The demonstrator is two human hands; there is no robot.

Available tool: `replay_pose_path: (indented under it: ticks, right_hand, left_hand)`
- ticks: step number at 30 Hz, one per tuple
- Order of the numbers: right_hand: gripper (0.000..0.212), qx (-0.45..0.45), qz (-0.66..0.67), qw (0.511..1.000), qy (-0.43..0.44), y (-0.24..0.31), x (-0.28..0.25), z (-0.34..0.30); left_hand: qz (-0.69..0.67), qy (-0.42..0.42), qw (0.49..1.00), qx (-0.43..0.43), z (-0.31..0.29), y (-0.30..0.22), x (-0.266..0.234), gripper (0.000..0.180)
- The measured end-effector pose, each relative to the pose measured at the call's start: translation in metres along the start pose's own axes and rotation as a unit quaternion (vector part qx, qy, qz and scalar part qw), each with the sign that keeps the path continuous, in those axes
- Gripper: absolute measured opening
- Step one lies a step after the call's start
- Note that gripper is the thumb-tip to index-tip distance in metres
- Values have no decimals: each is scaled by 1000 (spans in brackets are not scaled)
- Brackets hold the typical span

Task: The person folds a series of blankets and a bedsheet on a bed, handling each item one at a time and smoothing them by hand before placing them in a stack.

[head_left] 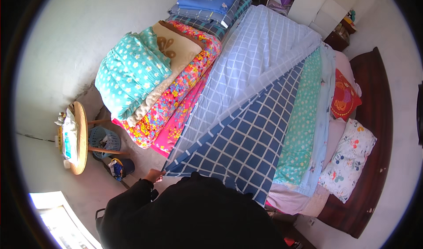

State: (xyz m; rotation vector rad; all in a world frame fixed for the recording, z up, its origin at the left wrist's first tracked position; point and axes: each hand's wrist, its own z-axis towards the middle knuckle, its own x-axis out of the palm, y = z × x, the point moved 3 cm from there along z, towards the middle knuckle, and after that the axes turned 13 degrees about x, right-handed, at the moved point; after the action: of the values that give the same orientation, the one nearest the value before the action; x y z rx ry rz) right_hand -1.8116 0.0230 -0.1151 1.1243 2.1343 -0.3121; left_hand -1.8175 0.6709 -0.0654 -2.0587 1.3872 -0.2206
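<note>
A large blue checked bed sheet or duvet cover [250, 136] lies across the bed, with its paler side folded back diagonally over the far part. At the near left edge of the bed, my left hand [154, 175] pinches a corner of this cover between closed fingers. A black sleeve runs from that hand to my dark-clothed body, which blocks the lower middle of the view. My right hand does not show. Beside the cover, toward the headboard, lies a turquoise flowered quilt [299, 139].
Folded quilts [132, 70] are piled left of the cover, and folded bedding [210, 0] is stacked behind. Pillows [348, 161] rest by the dark wooden headboard [374, 134]. At left stand a round table [80, 139], a blue basket [105, 140] and a small bin [128, 165].
</note>
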Motion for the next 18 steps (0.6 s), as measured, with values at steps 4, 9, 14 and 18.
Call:
replay_pose_path:
  ticks: [4, 9, 14, 18]
  right_hand:
    - [39, 2, 10, 1000, 23, 19, 2, 15]
    - [39, 2, 16, 999, 35, 41, -1, 35]
    - [40, -60, 63, 995, 43, 90, -16, 85]
    - [41, -264, 101, 955, -85, 260, -157, 158]
  left_hand:
    - [131, 27, 988, -78, -50, -71, 29, 25]
    - [189, 82, 976, -74, -29, -74, 33, 23]
    - [522, 111, 844, 50, 139, -40, 84, 21]
    - [489, 90, 780, 381, 208, -278, 220, 17]
